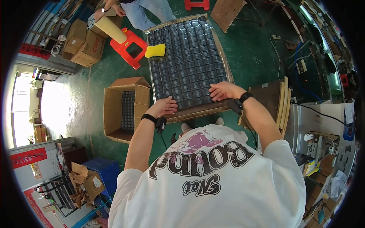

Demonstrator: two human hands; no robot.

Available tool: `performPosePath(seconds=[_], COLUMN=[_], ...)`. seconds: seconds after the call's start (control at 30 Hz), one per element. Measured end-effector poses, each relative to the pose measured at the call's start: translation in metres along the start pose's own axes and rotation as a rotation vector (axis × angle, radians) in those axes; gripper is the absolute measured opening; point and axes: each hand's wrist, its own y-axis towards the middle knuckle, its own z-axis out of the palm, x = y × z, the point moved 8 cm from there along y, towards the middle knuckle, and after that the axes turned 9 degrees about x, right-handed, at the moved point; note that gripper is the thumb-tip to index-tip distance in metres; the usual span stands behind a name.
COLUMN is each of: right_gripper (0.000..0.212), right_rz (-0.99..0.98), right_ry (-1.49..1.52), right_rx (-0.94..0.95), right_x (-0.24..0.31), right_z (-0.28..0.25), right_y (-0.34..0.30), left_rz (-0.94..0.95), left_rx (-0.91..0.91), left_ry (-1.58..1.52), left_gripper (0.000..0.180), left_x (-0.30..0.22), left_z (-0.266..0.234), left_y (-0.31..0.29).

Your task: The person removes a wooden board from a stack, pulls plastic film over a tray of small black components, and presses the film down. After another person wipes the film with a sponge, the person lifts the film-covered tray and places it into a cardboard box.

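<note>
Covering most of the table (201, 112): black blocks (184, 57) in rather straight rows; this layout seems done.
Open carton (113, 114), left of table: similar blocks (128, 110) already inside; the table's blocks seem left to handle.
Left hand (164, 106): grip open, fingers at blocks' near left corner.
Right hand (226, 91): grip open too, near right corner.

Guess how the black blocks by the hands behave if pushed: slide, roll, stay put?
The black blocks sit in tight rows, so pushing one would probably shift its neighbours. Shiny highlights suggest a smooth, perhaps slippery surface. Their flat, squarish tops make rolling unlikely.
</note>
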Motion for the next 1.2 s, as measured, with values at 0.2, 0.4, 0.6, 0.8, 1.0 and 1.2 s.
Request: performPosePath(seconds=[0.2,0.4,0.6,0.8,1.0,1.2], right_gripper=[0.039,0.034,0.047,0.055,0.056,0.056], right_rz=[0.052,-0.519,-0.772,-0.762,-0.589,-0.539], right_ry=[-0.038,-1.047,-1.740,-1.712,-1.788,-1.769], right_rx=[-0.178,-0.810,-0.729,-0.615,-0.645,-0.773], right_x=[0.003,0.100,0.119,0.100,0.095,0.088], right_z=[-0.043,-0.032,0.076,0.052,0.017,-0.012], right_y=[-0.030,-0.033,0.019,0.029,0.001,-0.022], left_rz=[0.031,0.618,0.761,0.627,0.614,0.436], left_rx=[-0.315,-0.795,-0.720,-0.688,-0.698,-0.669], left_ry=[0.107,1.138,1.459,1.670,1.684,1.694], left_gripper=[0.038,0.034,0.054,0.064,0.065,0.068], left_x=[0.006,-0.096,-0.115,-0.099,-0.087,-0.069], left_z=[-0.067,-0.027,0.047,0.038,0.013,-0.013], left_y=[-0.045,-0.060,-0.017,0.006,-0.007,-0.015])
